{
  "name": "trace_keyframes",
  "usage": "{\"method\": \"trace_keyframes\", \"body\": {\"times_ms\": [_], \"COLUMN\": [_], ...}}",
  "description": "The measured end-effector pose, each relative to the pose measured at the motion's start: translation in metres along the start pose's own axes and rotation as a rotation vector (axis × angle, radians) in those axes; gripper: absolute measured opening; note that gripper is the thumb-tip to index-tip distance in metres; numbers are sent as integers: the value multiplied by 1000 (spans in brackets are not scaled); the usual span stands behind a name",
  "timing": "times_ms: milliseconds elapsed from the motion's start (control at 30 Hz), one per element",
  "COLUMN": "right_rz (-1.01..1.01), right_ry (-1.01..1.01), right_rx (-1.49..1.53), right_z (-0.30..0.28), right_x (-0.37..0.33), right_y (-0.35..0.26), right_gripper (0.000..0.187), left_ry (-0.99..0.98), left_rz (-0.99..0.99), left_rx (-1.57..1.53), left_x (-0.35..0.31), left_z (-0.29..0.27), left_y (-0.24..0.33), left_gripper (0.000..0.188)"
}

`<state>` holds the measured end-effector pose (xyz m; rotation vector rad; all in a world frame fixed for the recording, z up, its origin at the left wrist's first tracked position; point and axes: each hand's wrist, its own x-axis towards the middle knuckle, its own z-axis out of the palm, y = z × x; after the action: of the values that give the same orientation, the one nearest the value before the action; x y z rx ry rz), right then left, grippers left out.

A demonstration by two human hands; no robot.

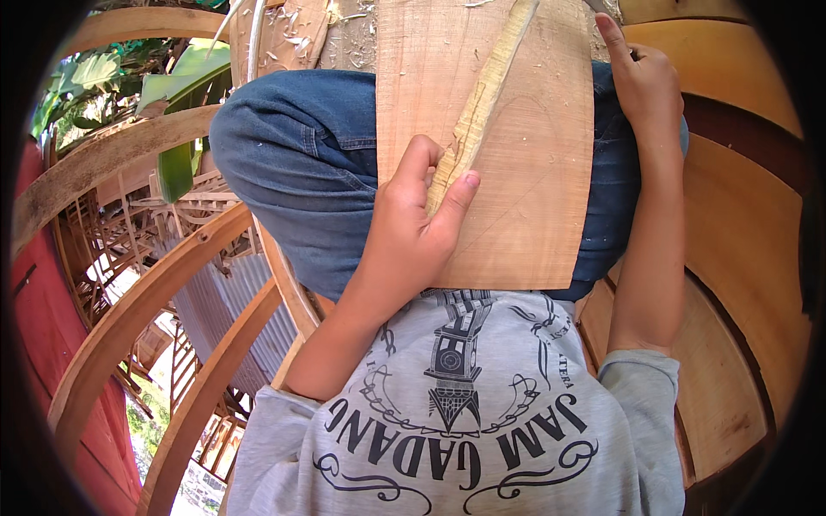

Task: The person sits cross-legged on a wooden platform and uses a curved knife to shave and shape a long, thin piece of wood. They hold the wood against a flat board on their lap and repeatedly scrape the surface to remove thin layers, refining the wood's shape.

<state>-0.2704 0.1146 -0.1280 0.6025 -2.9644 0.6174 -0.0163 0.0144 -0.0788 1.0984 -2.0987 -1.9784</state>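
Note:
My left hand is closed around the lower end of a long, rough, pale yellow strip of wood. The strip slants up and to the right over a flat light-brown board, which lies across my lap. A faint curved line shows on the board's face. At the upper right, beside the board's edge and over my right knee, is my right hand. Its fingers are curled and its thumb points up; whatever they may hold is hidden.
Wood shavings lie scattered beyond my knees. Curved wooden ribs run along the left, with corrugated metal sheet and green leaves behind them. Curved planks rise close on the right.

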Motion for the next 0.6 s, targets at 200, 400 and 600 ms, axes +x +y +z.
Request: {"method": "trace_keyframes", "body": {"times_ms": [200, 400, 600], "right_rz": [110, -62, -246], "right_ry": [-305, -183, -270], "right_rx": [-77, 185, 206], "right_z": [-14, -22, -33], "right_x": [1, -24, -60], "right_y": [-5, -5, -22], "right_gripper": [76, 70, 73], "left_ry": [4, -13, -53], "left_rz": [69, -11, -35], "left_rx": [9, -138, -54], "left_x": [4, 6, 8], "left_z": [1, 4, 2], "left_y": [-5, -3, 2], "left_gripper": [11, 13, 18]}}
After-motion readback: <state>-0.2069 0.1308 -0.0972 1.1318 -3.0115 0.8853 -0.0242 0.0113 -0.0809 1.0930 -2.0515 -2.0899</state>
